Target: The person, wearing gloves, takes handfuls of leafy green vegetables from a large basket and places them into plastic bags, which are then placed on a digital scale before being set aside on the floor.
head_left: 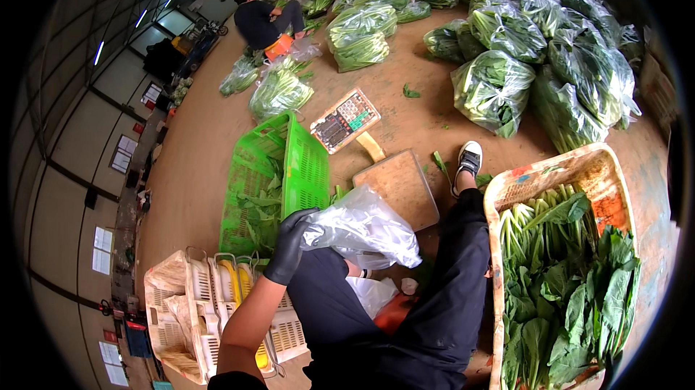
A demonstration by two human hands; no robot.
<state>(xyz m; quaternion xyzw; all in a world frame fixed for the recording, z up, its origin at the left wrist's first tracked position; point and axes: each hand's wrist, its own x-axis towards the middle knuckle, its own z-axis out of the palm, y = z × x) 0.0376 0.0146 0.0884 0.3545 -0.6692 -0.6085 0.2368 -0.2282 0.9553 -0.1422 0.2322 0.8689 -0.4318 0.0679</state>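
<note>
Far to your right, a heap of filled clear bags of leafy greens (536, 49) covers the floor, the largest mass in sight. Nearer on the right, just beside your right leg, stands the pale crate (557, 169) packed with loose greens, stems pointing to the far side. To the left of centre, a green plastic basket (304, 162) lies tipped on its side with a few leaves inside. Near left, beside your left arm, sits a stack of cream-coloured baskets (174, 303) with yellow handles. Between the green basket and your right foot lies the platform scale (398, 183), its display head (345, 120) tilted up at the far end. In the far left, a person in dark clothes (264, 21) sits on the floor among more bags.

Your left hand (289, 245), in a black glove, is closed on the left edge of a clear plastic bag (365, 231). The bag spreads to the right from the glove, crumpled and loose, above your lap and just near of the scale's platform. More clear plastic (373, 292) lies under it between your legs.

Your right hand is hidden, and you cannot tell whether it grips anything.
</note>
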